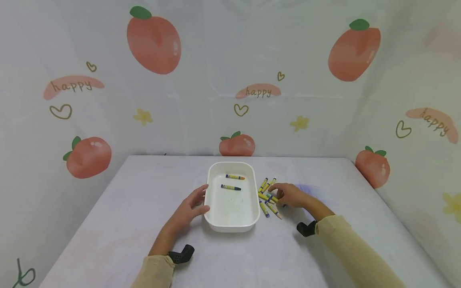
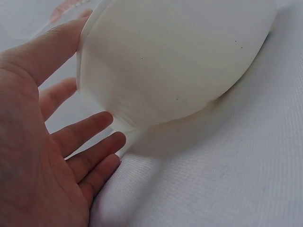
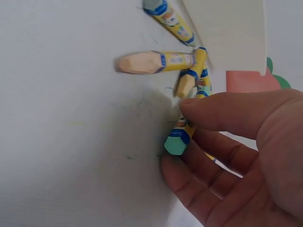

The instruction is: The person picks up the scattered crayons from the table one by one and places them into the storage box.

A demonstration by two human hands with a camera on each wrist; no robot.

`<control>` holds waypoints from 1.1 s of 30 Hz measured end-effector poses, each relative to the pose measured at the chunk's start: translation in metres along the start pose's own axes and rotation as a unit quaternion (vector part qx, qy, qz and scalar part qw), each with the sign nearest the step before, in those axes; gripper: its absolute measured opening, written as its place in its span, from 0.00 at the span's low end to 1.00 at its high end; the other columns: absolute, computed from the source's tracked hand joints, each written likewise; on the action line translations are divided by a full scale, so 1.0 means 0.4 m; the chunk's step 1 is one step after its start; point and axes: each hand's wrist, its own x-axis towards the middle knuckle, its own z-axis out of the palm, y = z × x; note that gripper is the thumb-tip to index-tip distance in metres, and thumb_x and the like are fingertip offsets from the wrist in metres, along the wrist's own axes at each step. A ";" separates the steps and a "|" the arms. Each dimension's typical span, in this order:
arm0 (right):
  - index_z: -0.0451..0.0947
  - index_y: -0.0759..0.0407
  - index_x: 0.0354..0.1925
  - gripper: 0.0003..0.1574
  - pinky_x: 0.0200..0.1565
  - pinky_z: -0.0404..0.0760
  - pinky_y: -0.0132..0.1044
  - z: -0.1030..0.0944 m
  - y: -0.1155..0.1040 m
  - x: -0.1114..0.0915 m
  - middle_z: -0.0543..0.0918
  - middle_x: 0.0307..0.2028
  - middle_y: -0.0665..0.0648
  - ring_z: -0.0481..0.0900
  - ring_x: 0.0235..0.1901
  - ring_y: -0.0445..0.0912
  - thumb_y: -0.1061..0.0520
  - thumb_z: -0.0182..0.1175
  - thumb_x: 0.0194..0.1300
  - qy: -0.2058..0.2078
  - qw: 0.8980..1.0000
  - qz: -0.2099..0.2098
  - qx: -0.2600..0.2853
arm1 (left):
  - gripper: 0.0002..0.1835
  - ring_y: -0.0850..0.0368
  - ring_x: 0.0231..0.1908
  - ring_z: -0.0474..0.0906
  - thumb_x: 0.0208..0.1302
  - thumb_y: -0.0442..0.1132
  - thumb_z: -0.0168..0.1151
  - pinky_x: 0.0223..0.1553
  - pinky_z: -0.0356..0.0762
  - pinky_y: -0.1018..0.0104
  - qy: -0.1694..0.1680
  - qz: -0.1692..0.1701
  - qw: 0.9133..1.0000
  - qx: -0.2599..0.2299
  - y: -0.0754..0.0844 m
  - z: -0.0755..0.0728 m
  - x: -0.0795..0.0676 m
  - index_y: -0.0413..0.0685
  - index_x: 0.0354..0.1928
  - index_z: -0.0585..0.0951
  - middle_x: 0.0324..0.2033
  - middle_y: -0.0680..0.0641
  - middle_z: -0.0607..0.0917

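1. Crayons (image 1: 264,185) lie in a loose cluster on the worktop (image 1: 119,224), just beside the right side of the tray (image 1: 232,214). Two more, an orange crayon (image 1: 235,177) and a dark crayon (image 1: 231,187), lie inside the tray, apart from each other.
2. The right hand (image 1: 291,195) pinches the green crayon (image 3: 182,132) between thumb and fingers, at the edge of the cluster. Whether this crayon is free of the worktop, I cannot tell.
3. The left hand (image 1: 187,208) is not clenched; its fingers are loosely extended, and they appear to touch the tray at its left side.
4. For a good lift, I judge the pinch should be firm but gentle, near the crayon's middle, because a slim body may turn between the fingers.
5. The peach crayon (image 3: 161,62) lies close by, so raising straight up seems safer than dragging, which could scatter the neighbours.
6. The left hand would do well only to steady the tray, without pushing; it looks light and may slide.
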 end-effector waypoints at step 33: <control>0.74 0.60 0.60 0.26 0.41 0.83 0.42 -0.090 -0.132 0.093 0.81 0.46 0.62 0.80 0.43 0.53 0.67 0.59 0.64 0.145 0.988 -0.026 0.050 | 0.37 0.42 0.64 0.66 0.63 0.41 0.65 0.65 0.60 0.42 0.003 -0.017 1.000 -0.003 0.008 0.001 0.001 0.55 0.72 0.63 0.64 0.40 0.72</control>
